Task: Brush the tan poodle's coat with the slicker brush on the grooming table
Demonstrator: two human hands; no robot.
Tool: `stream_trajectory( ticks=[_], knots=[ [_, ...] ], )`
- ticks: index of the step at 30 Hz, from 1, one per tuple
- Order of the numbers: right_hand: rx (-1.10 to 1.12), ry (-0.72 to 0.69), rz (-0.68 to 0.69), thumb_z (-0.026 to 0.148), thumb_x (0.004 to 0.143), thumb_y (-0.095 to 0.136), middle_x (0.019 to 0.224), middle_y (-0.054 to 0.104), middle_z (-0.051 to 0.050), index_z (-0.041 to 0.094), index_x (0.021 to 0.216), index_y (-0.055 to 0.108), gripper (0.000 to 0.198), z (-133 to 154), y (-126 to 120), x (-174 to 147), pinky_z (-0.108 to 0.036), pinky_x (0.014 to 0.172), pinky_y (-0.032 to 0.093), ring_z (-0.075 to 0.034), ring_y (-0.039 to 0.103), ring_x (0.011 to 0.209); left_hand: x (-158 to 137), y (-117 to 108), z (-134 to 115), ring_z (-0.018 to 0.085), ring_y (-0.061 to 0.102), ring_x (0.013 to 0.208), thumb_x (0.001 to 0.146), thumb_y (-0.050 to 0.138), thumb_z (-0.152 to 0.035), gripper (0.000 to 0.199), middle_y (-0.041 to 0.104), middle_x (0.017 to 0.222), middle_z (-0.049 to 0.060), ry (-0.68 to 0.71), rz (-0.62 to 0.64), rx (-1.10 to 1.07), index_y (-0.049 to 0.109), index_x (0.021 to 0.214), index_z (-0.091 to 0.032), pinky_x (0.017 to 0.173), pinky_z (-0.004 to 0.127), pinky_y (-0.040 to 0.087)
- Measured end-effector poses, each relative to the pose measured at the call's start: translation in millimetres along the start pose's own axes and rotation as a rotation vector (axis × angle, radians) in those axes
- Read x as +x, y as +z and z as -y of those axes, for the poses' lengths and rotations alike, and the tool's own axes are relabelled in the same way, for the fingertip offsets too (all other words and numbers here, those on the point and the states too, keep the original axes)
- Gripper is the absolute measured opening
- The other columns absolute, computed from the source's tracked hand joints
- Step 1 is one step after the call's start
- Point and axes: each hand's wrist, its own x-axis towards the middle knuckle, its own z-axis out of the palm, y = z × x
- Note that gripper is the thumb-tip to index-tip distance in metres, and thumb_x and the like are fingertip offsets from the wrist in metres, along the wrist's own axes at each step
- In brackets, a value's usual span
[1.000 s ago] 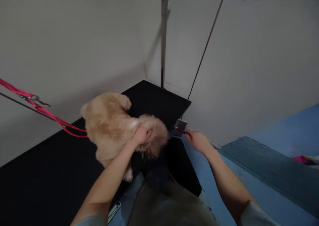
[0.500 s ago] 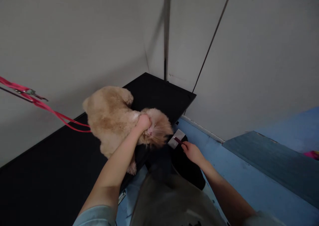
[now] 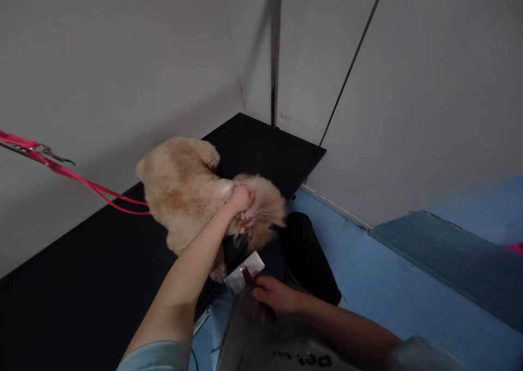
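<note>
A cream-coloured, curly-coated dog (image 3: 180, 191) is on a black grooming table (image 3: 265, 147), its head turned towards the table's near edge. My left hand (image 3: 242, 198) is closed on the fur at the dog's head, beside a patch of pink skin. Long fluffy hair fans out to the right of that hand. In my right hand (image 3: 275, 293) is a slicker brush (image 3: 246, 273), gripped by its dark red handle. The brush's pale flat back faces up, just below the dog's head and apart from it. Its bristles are hidden.
A pink-red leash (image 3: 93, 186) with a metal clip (image 3: 51, 152) runs from the left to the dog. Grey walls (image 3: 122, 49) stand behind the table. Blue floor (image 3: 351, 251) and a blue-grey panel (image 3: 441, 262) lie to the right.
My right hand has moved the slicker brush left and towards my body, from right of the dog's head to below it. My left hand keeps its hold on the head fur.
</note>
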Motion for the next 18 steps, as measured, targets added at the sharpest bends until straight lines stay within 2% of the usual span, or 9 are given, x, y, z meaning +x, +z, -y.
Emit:
stream_trajectory(
  ticks=[3,5,6,8,11,12,14,16,18],
  knots=[
    [0.071,-0.179,-0.267,0.038,0.091,0.049,0.075,0.066,0.001,0.021,0.091,0.042,0.018,24,-12,16,-0.021,0.052,0.044,-0.011,0.060,0.056,-5,-3,-5,0.021,0.061,0.069,0.090,0.045,-0.034,0.041,0.066,0.067,0.012,0.060,0.016,0.083,0.069,0.069,-0.009,0.072,0.030,0.046],
    [0.069,-0.157,-0.383,0.035,0.090,0.050,0.070,0.063,0.002,0.021,0.087,0.041,0.017,25,-12,29,-0.021,0.056,0.045,-0.011,0.059,0.057,-7,-4,-7,0.020,0.059,0.067,0.092,0.043,-0.034,0.042,0.065,0.066,0.010,0.084,0.004,0.092,0.070,0.070,-0.010,0.069,0.029,0.045],
    [0.045,-0.103,-0.374,0.033,0.090,0.051,0.067,0.061,0.003,0.021,0.085,0.041,0.017,19,-9,33,-0.022,0.056,0.045,-0.011,0.058,0.056,-8,-4,-7,0.019,0.060,0.068,0.092,0.042,-0.034,0.042,0.066,0.067,0.010,0.102,-0.005,0.094,0.070,0.072,-0.010,0.070,0.029,0.045],
    [-0.001,0.009,-0.241,0.031,0.089,0.052,0.062,0.059,0.003,0.020,0.080,0.042,0.017,2,1,34,-0.023,0.056,0.045,-0.012,0.058,0.055,-9,-4,-7,0.019,0.061,0.070,0.093,0.041,-0.033,0.042,0.067,0.071,0.010,0.150,-0.008,0.092,0.071,0.076,-0.011,0.071,0.029,0.045],
    [-0.003,-0.017,-0.098,0.031,0.087,0.055,0.068,0.061,0.002,0.019,0.080,0.046,0.017,-6,7,28,-0.024,0.059,0.046,-0.012,0.059,0.060,-9,-3,-6,0.020,0.061,0.068,0.094,0.040,-0.035,0.043,0.066,0.070,0.010,0.156,0.002,0.088,0.070,0.073,-0.011,0.070,0.029,0.044],
    [0.012,-0.071,-0.115,0.032,0.087,0.055,0.072,0.063,0.001,0.019,0.082,0.047,0.016,0,5,28,-0.024,0.061,0.047,-0.012,0.060,0.063,-9,-3,-5,0.020,0.060,0.067,0.093,0.041,-0.036,0.044,0.066,0.068,0.010,0.143,-0.001,0.086,0.069,0.071,-0.012,0.069,0.029,0.044],
    [0.042,-0.153,-0.238,0.033,0.088,0.054,0.076,0.063,0.001,0.019,0.087,0.047,0.016,17,0,30,-0.024,0.063,0.047,-0.012,0.061,0.066,-9,-2,-5,0.020,0.059,0.064,0.093,0.041,-0.038,0.044,0.064,0.065,0.009,0.124,-0.024,0.073,0.068,0.068,-0.013,0.067,0.029,0.044],
    [0.031,-0.126,-0.313,0.035,0.090,0.051,0.072,0.062,0.002,0.019,0.090,0.047,0.016,26,0,33,-0.024,0.061,0.046,-0.012,0.060,0.064,-9,0,-5,0.018,0.057,0.063,0.092,0.042,-0.038,0.043,0.062,0.063,0.008,0.124,-0.051,0.058,0.066,0.066,-0.014,0.065,0.028,0.043],
    [-0.083,-0.050,-0.252,0.034,0.086,0.056,0.064,0.059,0.003,0.019,0.085,0.050,0.017,19,7,31,-0.023,0.059,0.045,-0.013,0.058,0.060,-10,2,-4,0.018,0.056,0.062,0.092,0.044,-0.036,0.041,0.059,0.059,0.007,0.113,-0.070,0.040,0.064,0.064,-0.015,0.064,0.028,0.043]
  ],
)
